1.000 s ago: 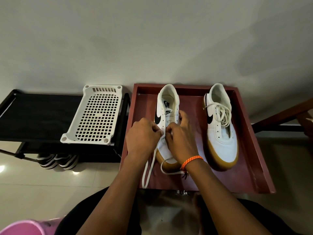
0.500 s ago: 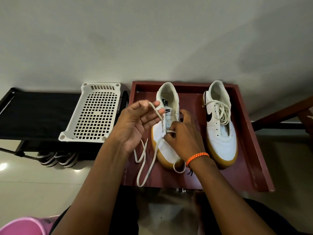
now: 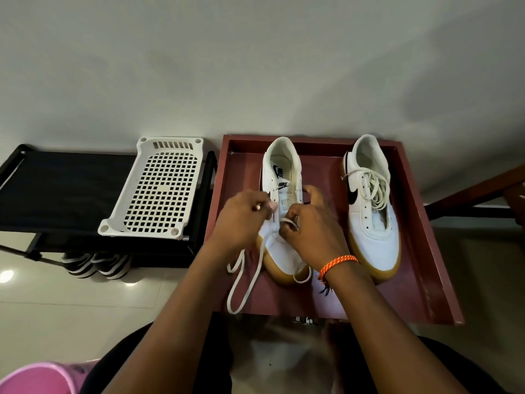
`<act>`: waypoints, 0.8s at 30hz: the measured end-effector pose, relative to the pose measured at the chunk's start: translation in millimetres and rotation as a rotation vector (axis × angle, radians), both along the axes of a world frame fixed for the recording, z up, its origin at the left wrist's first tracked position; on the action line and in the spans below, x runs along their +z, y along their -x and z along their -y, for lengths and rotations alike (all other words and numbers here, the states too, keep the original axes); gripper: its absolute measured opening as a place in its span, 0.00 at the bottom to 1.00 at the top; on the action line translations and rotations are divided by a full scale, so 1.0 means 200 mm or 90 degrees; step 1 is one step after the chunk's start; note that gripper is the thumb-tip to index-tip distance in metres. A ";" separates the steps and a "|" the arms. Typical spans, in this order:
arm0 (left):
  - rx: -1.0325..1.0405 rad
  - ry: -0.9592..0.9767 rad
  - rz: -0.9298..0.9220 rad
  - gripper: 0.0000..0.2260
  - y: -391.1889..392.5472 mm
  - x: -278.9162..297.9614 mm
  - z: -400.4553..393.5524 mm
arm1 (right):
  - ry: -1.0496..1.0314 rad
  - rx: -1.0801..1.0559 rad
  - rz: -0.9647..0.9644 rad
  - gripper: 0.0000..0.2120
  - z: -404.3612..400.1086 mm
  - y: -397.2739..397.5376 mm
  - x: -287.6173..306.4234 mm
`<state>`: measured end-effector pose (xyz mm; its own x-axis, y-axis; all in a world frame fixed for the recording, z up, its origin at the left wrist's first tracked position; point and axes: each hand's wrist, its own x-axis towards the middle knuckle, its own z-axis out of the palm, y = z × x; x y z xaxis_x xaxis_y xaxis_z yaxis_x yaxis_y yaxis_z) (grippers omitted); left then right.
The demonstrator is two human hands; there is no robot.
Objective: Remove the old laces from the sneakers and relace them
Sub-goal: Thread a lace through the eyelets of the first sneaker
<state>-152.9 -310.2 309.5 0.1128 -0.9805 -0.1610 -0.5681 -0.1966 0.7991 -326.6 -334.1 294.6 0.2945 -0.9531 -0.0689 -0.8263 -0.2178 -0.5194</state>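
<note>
Two white sneakers with gum soles stand on a dark red tray [image 3: 420, 251]. The left sneaker [image 3: 281, 172] has a cream lace [image 3: 241, 274] partly threaded; loose ends loop over the tray's front edge. My left hand [image 3: 241, 220] pinches the lace at the left eyelet row. My right hand [image 3: 309, 231], with an orange wrist cord, holds a loop of the same lace over the tongue. The right sneaker [image 3: 372, 220] sits apart, its lace [image 3: 369, 189] loosely piled at the top.
A white perforated plastic basket [image 3: 159, 189] lies on a black rack [image 3: 56, 189] to the left, with striped shoes [image 3: 96, 265] underneath. A pink object [image 3: 37, 379] is at the bottom left. A wooden rail [image 3: 477, 191] runs at the right. The wall is directly behind the tray.
My left hand, which had lifted the lace up and to the left half a second ago, has come back down to the left sneaker's eyelets. The loose lace loop lies longer over the tray's front.
</note>
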 end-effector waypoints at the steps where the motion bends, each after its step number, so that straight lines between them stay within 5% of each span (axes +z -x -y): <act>1: 0.022 0.007 -0.115 0.15 -0.01 0.03 0.00 | -0.001 0.000 0.000 0.06 0.00 0.00 0.00; 6: 0.056 0.027 -0.836 0.12 -0.07 0.24 -0.03 | 0.007 -0.002 0.019 0.05 0.00 0.00 -0.01; 8: 0.124 0.015 -0.940 0.10 -0.12 0.27 -0.03 | 0.002 -0.004 0.029 0.04 0.00 0.00 -0.02; 10: 0.164 -0.020 -0.687 0.08 -0.14 0.24 -0.02 | -0.006 -0.006 0.038 0.03 0.00 0.00 -0.02; 13: 0.044 -0.098 -0.028 0.12 -0.09 0.11 -0.03 | -0.013 -0.010 0.041 0.02 0.01 0.00 -0.02; 15: -0.058 -0.129 0.180 0.15 -0.02 0.02 -0.04 | -0.020 -0.011 0.042 0.02 0.01 0.00 -0.01; 20: -0.052 -0.043 0.112 0.16 -0.02 -0.02 0.00 | -0.009 -0.005 0.037 0.02 0.00 0.00 -0.01; 24: 0.032 -0.015 -0.225 0.15 -0.07 0.07 -0.01 | -0.028 -0.002 0.035 0.02 0.01 0.01 0.01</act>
<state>-139.2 -308.7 322.8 0.0937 -0.9707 -0.2213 -0.2471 -0.2379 0.9393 -329.5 -336.9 296.0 0.2957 -0.9506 -0.0943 -0.7971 -0.1911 -0.5729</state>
